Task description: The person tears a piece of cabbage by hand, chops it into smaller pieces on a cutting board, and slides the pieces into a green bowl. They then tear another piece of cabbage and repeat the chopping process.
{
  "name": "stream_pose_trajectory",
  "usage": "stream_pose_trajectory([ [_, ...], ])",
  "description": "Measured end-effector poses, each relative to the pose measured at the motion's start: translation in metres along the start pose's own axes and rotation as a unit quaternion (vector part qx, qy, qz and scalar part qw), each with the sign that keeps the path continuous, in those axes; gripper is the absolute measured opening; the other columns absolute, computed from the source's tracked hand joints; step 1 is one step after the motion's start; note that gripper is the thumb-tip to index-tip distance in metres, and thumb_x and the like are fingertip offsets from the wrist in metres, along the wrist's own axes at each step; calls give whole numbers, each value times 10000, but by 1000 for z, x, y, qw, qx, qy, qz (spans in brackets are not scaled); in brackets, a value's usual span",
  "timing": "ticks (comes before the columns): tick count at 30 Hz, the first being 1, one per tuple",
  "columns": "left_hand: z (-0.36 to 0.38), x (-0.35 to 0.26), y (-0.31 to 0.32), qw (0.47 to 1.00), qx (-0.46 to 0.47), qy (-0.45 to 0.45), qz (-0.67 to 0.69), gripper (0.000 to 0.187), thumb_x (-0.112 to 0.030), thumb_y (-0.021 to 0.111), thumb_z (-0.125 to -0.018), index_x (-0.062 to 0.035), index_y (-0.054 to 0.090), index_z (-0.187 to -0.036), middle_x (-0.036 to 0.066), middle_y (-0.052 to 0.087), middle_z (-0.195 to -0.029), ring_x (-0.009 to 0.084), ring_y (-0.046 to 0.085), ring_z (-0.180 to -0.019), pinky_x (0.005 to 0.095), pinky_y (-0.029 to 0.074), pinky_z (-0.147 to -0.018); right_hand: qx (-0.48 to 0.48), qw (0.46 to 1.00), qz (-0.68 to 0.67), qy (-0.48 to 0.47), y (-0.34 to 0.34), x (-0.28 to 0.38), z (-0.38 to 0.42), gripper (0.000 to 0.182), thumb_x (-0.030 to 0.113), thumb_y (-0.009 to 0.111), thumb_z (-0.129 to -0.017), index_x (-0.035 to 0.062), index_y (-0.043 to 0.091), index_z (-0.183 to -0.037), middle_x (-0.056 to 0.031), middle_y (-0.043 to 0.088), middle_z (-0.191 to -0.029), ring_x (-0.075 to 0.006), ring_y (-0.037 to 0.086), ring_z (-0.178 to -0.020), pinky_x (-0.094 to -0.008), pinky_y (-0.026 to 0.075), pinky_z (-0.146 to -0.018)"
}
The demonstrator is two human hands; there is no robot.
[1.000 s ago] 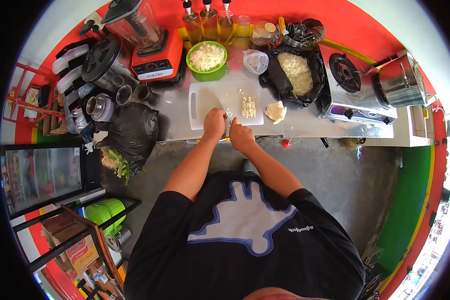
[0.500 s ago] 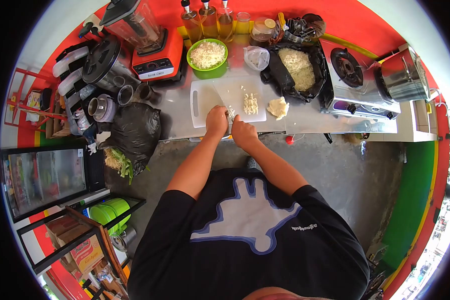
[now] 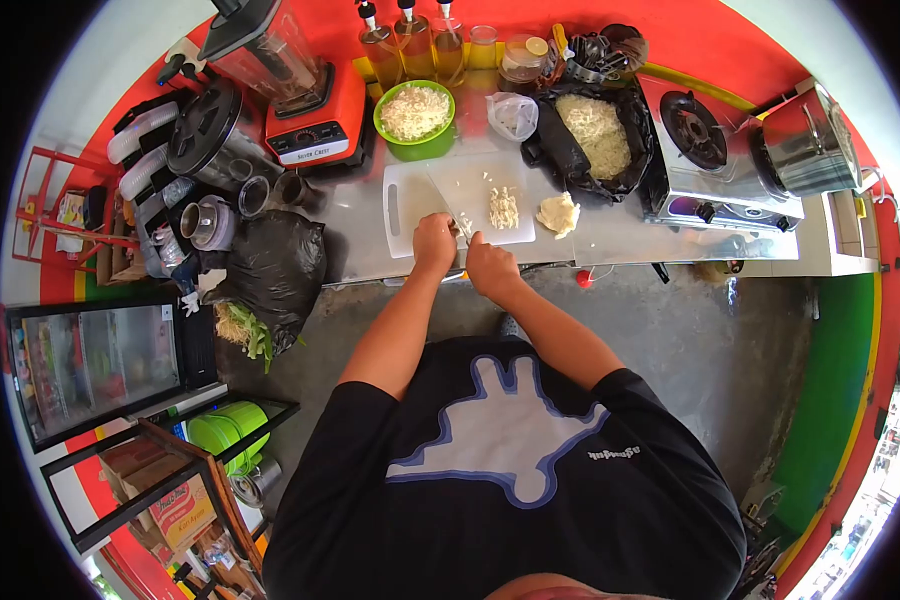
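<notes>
A white cutting board [image 3: 406, 200] lies on the metal counter. At its front edge my left hand [image 3: 434, 243] is closed, with a small dark item at its fingers that I cannot make out. Just to the right, my right hand [image 3: 490, 266] is also closed, its grip hidden from above. Small pale chopped pieces [image 3: 464, 224] lie between the hands. A thin diagonal edge like a blade runs up the board from them. Farther right sits a pile of pale chopped food [image 3: 504, 207], and beyond the board's right edge rests a pale lump [image 3: 558, 214].
Behind the board stand a green bowl of pale shreds [image 3: 415, 112], a red blender [image 3: 315, 125] and bottles [image 3: 413, 50]. A black bag of shreds [image 3: 596, 140] and a stove [image 3: 715, 150] are at right. Another black bag [image 3: 275, 265] sits left.
The hands keep nearly the same place and pose on the board. The whole view has shifted very slightly.
</notes>
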State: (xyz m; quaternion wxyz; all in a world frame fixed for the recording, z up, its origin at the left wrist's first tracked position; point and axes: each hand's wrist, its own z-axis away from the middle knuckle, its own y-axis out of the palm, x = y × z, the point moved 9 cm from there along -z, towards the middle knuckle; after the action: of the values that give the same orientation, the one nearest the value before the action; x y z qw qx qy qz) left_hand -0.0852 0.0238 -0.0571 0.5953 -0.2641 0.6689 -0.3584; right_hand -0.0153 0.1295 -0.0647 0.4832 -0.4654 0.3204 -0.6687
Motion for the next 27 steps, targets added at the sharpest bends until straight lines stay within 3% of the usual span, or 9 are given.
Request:
stream_pose_trajectory([
  [5,-2,7,4,999,7,-37,4,43,-45,692,-789,-15,681,-760,226,687,-811,432,675,-793,497,538,-706,2,1000,-1,7,5,-1,6,182,101,501,-951,-3,458,-1093,-242,727,-897,-390,741,-850,-474,596,-741],
  [10,-1,0,-1,1000,5,-17,10,38,-45,683,-794,-17,681,-769,220,692,-803,428,680,-799,496,539,-709,-12,1000,-13,6,3,1,-1,182,101,517,-944,0,458,-1084,-237,729,-896,-398,740,-847,-474,596,-742],
  [13,-1,5,2,1000,0,-21,16,36,-48,680,-799,-18,679,-779,212,697,-804,428,680,-798,494,539,-711,1,1000,20,5,2,1,3,172,148,450,-987,15,478,-1093,-212,742,-908,-365,749,-862,-449,604,-750],
  [15,0,6,3,1000,-5,-22,20,36,-51,679,-802,-19,678,-787,207,700,-809,428,680,-798,493,539,-711,-9,1000,4,4,2,1,8,171,104,509,-952,3,453,-1078,-237,729,-894,-397,738,-851,-475,593,-759],
  [27,6,6,3,999,-23,-28,22,32,-57,676,-816,-33,660,-831,179,699,-848,401,677,-840,491,534,-735,-8,1000,15,-6,2,3,8,172,98,513,-950,1,445,-1075,-237,726,-884,-384,740,-841,-464,593,-754],
])
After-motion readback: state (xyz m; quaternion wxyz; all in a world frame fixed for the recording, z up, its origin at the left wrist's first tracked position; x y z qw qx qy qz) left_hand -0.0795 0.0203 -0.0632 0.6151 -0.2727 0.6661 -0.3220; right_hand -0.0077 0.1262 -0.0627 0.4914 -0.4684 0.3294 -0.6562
